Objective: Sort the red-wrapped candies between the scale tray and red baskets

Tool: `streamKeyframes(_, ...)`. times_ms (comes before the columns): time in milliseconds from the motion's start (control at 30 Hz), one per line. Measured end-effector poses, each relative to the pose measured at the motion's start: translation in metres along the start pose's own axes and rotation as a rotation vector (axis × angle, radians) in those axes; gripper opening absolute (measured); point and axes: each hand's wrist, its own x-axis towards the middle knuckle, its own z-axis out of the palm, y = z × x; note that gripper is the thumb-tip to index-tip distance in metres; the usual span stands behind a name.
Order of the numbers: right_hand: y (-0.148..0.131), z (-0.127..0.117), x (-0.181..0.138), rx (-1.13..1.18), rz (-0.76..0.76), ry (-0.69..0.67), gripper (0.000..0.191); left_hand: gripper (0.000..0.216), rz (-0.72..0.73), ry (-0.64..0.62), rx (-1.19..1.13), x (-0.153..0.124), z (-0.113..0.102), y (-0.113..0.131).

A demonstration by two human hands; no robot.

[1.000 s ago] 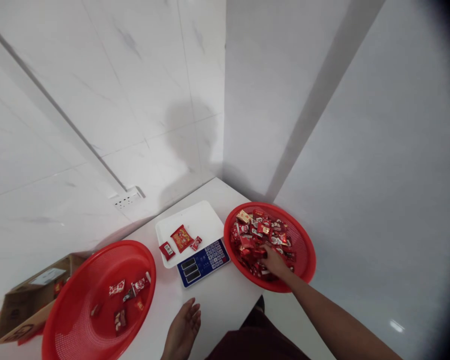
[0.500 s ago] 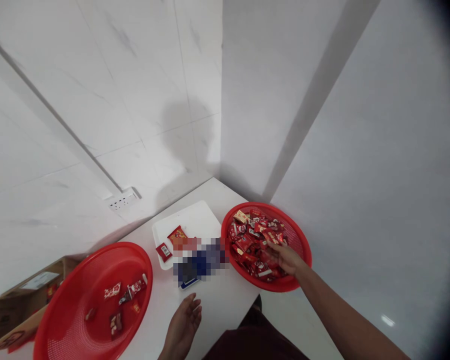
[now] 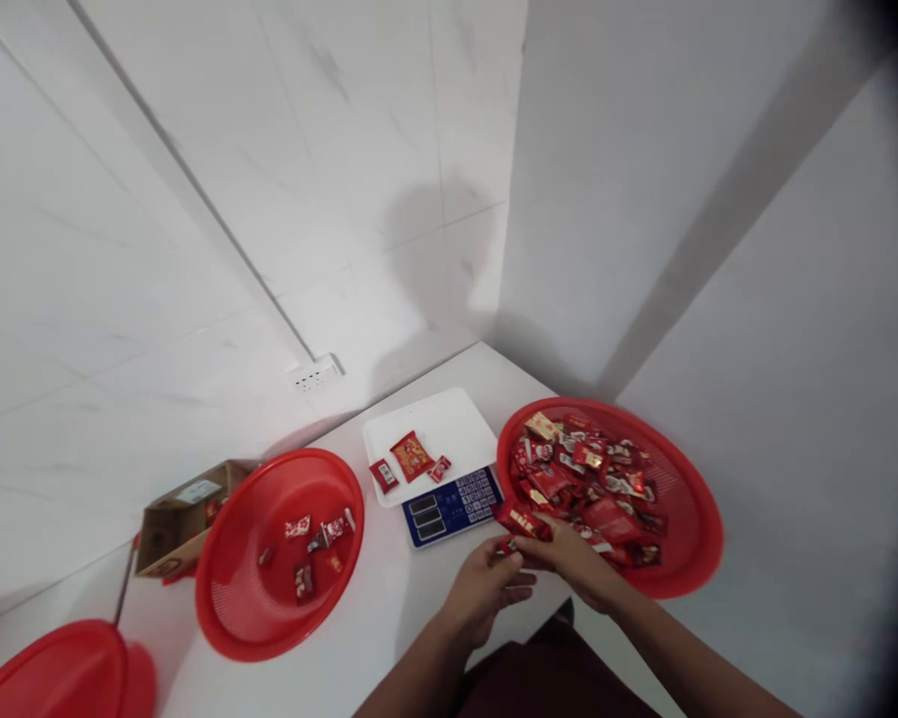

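Observation:
In front of the basket's near left rim, my right hand [image 3: 573, 563] is closed on a red wrapped candy packet [image 3: 522, 520] with gold print. My left hand [image 3: 483, 588] meets it there, thumb and forefinger pinched at the packet's lower end, the other fingers loosely curled. A small red piece shows between the hands, partly hidden by the fingers. On the right, a red plastic basket [image 3: 699, 499] holds a heap of mostly red wrapped sweets [image 3: 591, 479]. The white pan of a scale [image 3: 456, 424] carries three red packets [image 3: 411, 456]; its blue keypad panel [image 3: 453, 507] lies just beyond my hands.
A second red basket [image 3: 228, 608] with several scattered sweets stands left on the white table [image 3: 374, 618]. Behind it is an open cardboard box [image 3: 172, 534]. Another red basket [image 3: 60, 668] fills the lower left corner. Walls meet behind the table; a socket [image 3: 316, 374] is on the left one.
My right hand has come out of the sweets heap leftward with a red packet. My left hand has risen to meet it. The view has shifted left, showing another red basket.

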Motion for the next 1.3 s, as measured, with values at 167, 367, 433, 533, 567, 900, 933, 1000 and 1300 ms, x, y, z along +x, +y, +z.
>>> streamKeyframes(167, 0.003, 0.013, -0.002, -0.335, -0.128, -0.05, 0.028, 0.038, 0.037, 0.029, -0.076, -0.002, -0.011, -0.007)
streamKeyframes(367, 0.01, 0.021, -0.002, -0.425, -0.177, -0.132, 0.032, 0.037, 0.018, 0.082, -0.101, -0.002, -0.019, -0.005)
streamKeyframes(433, 0.013, 0.023, -0.001, -0.425, -0.212, -0.129, 0.04, 0.037, 0.021, 0.113, -0.147, 0.0, -0.02, -0.004)
streamKeyframes(533, 0.018, 0.022, 0.002, -0.42, -0.25, -0.095, 0.049, 0.036, 0.038, 0.17, -0.23, 0.006, -0.024, 0.002)
streamKeyframes(567, 0.02, 0.021, 0.003, -0.415, -0.227, -0.079, 0.052, 0.035, 0.042, 0.193, -0.244, 0.009, -0.026, 0.005)
streamKeyframes(900, 0.032, 0.008, 0.001, -0.328, -0.034, -0.029, 0.059, 0.013, 0.193, 0.455, -0.301, 0.074, -0.067, 0.09)
streamKeyframes(933, 0.033, 0.006, 0.0, -0.322, -0.035, -0.028, 0.058, 0.012, 0.207, 0.459, -0.293, 0.077, -0.071, 0.096)
streamKeyframes(1000, 0.036, 0.003, -0.001, -0.314, -0.039, -0.016, 0.057, 0.009, 0.218, 0.467, -0.272, 0.078, -0.079, 0.102)
streamKeyframes(1300, 0.042, -0.008, -0.004, -0.343, -0.013, -0.043, 0.053, 0.01, 0.177, 0.547, -0.133, 0.05, -0.111, 0.078)
